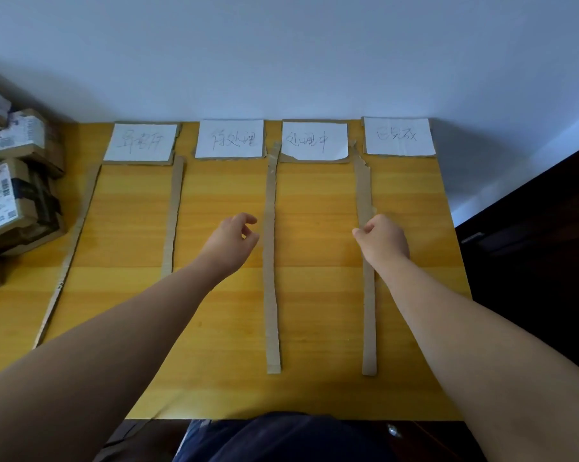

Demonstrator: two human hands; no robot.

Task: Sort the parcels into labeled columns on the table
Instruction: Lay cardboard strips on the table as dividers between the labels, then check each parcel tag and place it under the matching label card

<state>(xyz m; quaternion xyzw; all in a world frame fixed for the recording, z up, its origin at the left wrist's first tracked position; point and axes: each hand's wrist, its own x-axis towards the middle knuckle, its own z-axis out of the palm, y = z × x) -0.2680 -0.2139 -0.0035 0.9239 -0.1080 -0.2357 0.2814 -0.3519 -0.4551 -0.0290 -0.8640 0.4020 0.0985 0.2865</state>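
Several cardboard parcels (pixel 13 191) with shipping labels are stacked at the table's far left edge. Handwritten white paper labels (pixel 230 139) lie along the back of the yellow table (pixel 318 288), and cardboard strips (pixel 271 261) divide it into columns. My left hand (pixel 233 243) hovers over the second column with fingers loosely curled and nothing in it. My right hand (pixel 383 240) is over the rightmost strip (pixel 368 311), fingers curled; a grip on the strip cannot be made out. No parcel lies in any column.
A white wall runs behind the table. A dark piece of furniture (pixel 531 248) stands close to the right edge. The table's front edge is against my body. A loose slanted cardboard strip (pixel 70 258) borders the first column beside the parcels.
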